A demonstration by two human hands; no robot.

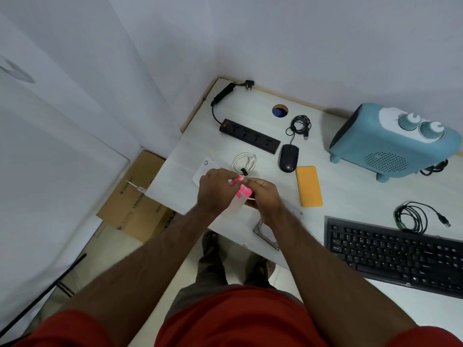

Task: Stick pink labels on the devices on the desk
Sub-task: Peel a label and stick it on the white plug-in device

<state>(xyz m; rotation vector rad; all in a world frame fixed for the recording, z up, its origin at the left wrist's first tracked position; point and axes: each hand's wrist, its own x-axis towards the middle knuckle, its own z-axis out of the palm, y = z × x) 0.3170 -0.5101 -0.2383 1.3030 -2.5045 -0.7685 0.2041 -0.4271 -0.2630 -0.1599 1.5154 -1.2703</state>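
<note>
Both hands meet above the desk's left front part. My left hand and my right hand pinch a white backing sheet with several pink labels between their fingertips. On the white desk lie a black power strip, a black mouse, an orange power bank, a coiled white cable, a black keyboard and a blue fan heater. I see no pink label on any of them.
A coiled black cable lies behind the mouse, another coiled cable behind the keyboard. A white card sits under my left hand. A cable hole is near the wall. A cardboard box stands on the floor left of the desk.
</note>
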